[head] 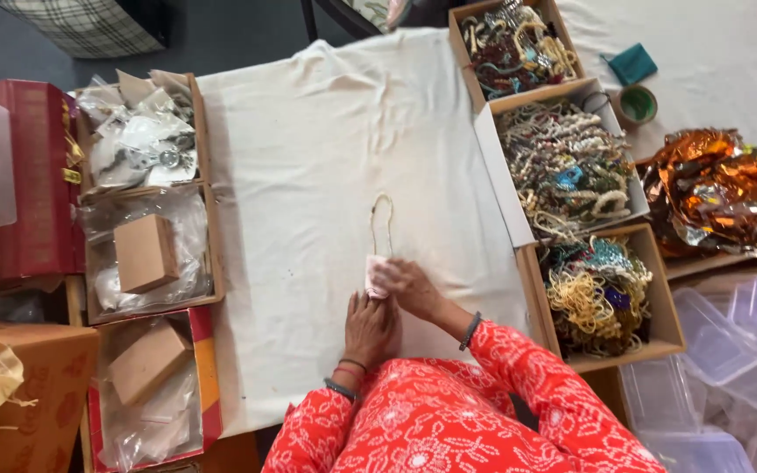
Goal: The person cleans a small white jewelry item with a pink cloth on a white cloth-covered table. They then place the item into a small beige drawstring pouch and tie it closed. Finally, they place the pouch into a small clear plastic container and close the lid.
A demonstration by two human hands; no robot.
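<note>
On the white cloth (308,158) that covers the table, near its front edge, lies a thin necklace (382,221) in a narrow loop, with its lower end running down to a small pink pouch (373,274). Both hands meet at that pouch. Her right hand (406,287) rests on its right side, fingers bent down over the pink fabric and pressing or pinching it; the exact grip is hidden from above. Her left hand (368,326) lies flat just below the pouch, fingers stretched out side by side and touching its lower edge, not closed around anything. Both wrists wear dark bangles, and the sleeves (449,412) are red with a white pattern.

Along the right edge of the cloth stand three open cardboard boxes: the far one (512,44) holds mixed coloured beads and chains, the middle one (571,166) is full of pale bead strings, and the near one (602,289) holds yellow and blue strands. Beyond them sit a crumpled heap of orange foil (710,188), a small green roll of tape (637,104) and clear plastic tubs (720,368).

To the left of the cloth are trays with clear plastic bags; two of them hold small brown boxes (144,252), and a red box (32,175) stands further left
</note>
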